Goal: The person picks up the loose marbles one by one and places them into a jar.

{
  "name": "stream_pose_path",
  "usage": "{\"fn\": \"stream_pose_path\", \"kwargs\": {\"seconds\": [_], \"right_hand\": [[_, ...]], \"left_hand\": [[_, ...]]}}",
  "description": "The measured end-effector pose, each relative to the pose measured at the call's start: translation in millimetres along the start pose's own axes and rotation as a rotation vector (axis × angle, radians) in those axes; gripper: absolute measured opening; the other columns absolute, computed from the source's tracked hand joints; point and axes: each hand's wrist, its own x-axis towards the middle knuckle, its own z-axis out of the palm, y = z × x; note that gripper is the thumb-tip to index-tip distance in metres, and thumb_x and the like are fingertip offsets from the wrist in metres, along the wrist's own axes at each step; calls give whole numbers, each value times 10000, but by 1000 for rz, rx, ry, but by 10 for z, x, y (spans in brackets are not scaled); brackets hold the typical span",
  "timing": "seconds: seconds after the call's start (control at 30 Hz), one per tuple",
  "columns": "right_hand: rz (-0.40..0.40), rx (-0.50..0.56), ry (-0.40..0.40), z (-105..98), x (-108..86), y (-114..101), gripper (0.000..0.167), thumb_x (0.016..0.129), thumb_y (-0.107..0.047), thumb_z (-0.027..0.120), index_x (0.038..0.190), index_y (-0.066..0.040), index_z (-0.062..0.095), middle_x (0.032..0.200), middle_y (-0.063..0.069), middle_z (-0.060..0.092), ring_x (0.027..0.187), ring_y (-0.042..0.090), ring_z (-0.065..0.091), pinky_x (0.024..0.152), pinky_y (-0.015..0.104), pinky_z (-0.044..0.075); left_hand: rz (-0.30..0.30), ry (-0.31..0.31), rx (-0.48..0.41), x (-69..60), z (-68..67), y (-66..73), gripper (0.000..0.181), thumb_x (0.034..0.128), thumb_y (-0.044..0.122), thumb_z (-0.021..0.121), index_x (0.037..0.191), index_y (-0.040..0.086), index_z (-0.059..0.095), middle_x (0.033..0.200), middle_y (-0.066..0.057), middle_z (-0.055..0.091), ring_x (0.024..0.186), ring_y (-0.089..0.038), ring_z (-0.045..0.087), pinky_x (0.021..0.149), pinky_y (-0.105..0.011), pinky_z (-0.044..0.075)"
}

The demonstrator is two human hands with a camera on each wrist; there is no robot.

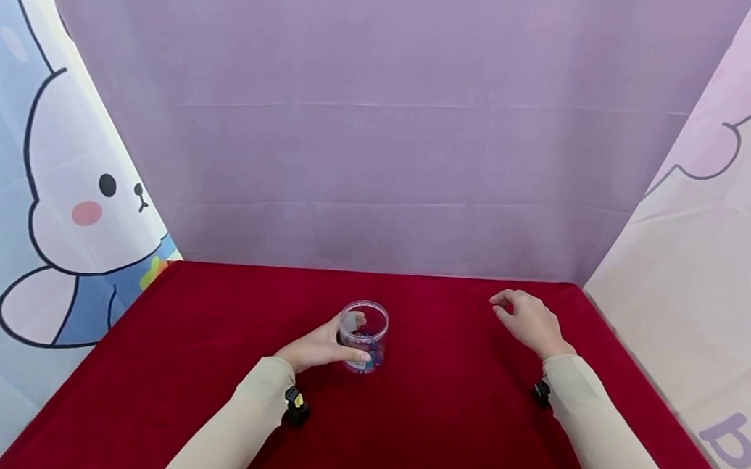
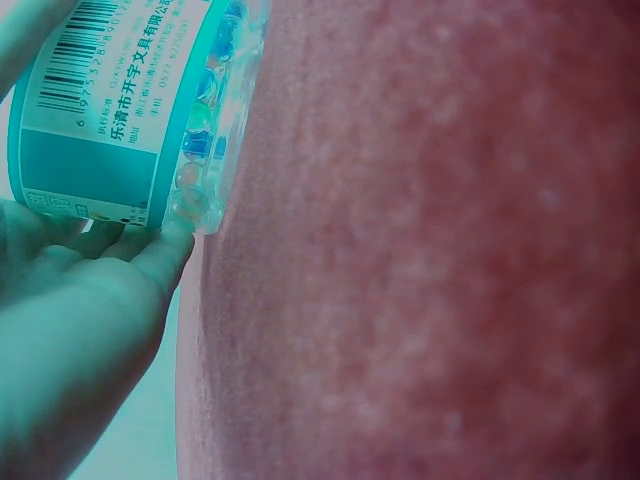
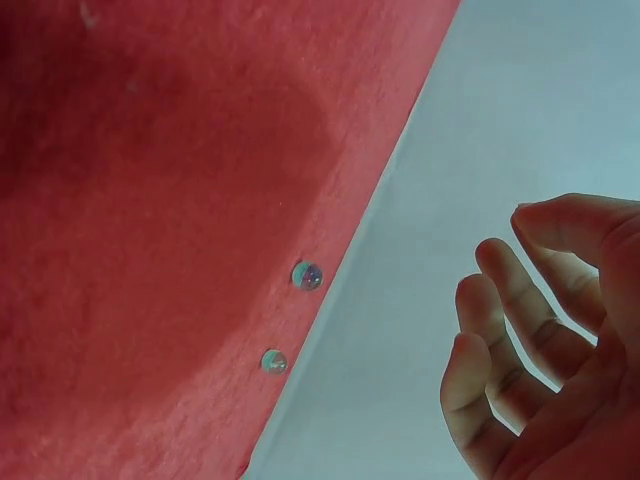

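My left hand (image 1: 322, 345) grips a clear round plastic jar (image 1: 375, 356) around its side, thumb in front and fingers behind. The jar stands upright with its mouth uncovered. In the left wrist view, a blue-green label with a barcode (image 2: 88, 55) covers part of its wall. Colourful glass marbles (image 2: 197, 145) lie at its bottom. Off to the right, my right hand (image 1: 529, 322) hovers above the cloth, fingers loosely bent, with nothing visible in it. Two clear marbles, one (image 3: 307, 275) and another (image 3: 274, 361), lie on the cloth near its edge in the right wrist view.
A red cloth (image 1: 227, 304) covers the table. Behind it hangs a purple curtain (image 1: 382, 140). Printed sheets flank both sides, the left one showing a cartoon rabbit (image 1: 85, 171). A dark wrist camera (image 1: 296, 408) sits on my left wrist, another (image 1: 541, 393) on my right.
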Motion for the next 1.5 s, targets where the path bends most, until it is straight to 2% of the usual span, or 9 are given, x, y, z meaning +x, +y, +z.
{"fn": "stream_pose_path", "kwargs": {"seconds": [0.33,0.5,0.7,0.83,1.13,1.5], "right_hand": [[95,-12,-24,11,96,139,257,982,-187,608,1209,-101,693,1154,130,673,991,319,629,736,538,502],[125,-8,-55,47,122,206,283,981,-196,595,1227,-90,685,1187,154,661,1025,344,623,741,552,495],[159,-19,-95,87,149,276,310,969,-199,603,1247,-83,676,1222,180,640,1090,384,599,795,616,472],[183,-14,-151,98,165,296,352,962,-185,620,1288,-56,648,1284,210,601,1142,415,563,847,657,441],[194,-18,-246,175,202,366,410,949,-167,635,1330,-17,612,1308,242,573,1171,419,535,871,675,421],[220,-56,-287,232,245,397,413,958,-152,610,1347,-14,599,1350,260,546,1209,429,515,887,647,442]], "left_hand": [[2,-3,-2,-4,-9,15,931,857,299,822,1562,110,244,1557,-46,365,1389,-229,379,1113,-504,346],[4,-6,-1,-5,-10,17,940,857,296,822,1564,101,234,1555,-58,366,1385,-238,381,1111,-505,350],[4,2,9,2,-11,22,928,853,296,825,1558,121,248,1551,-37,367,1387,-233,374,1109,-496,356],[5,4,11,7,-12,14,928,853,300,824,1558,121,248,1551,-41,366,1384,-240,372,1104,-501,363],[-2,10,14,1,-14,4,899,848,310,828,1544,163,277,1542,-32,377,1380,-238,374,1097,-505,372],[-2,1,13,8,-13,3,939,859,305,818,1566,104,235,1551,-60,371,1399,-257,357,1107,-512,355]]}}
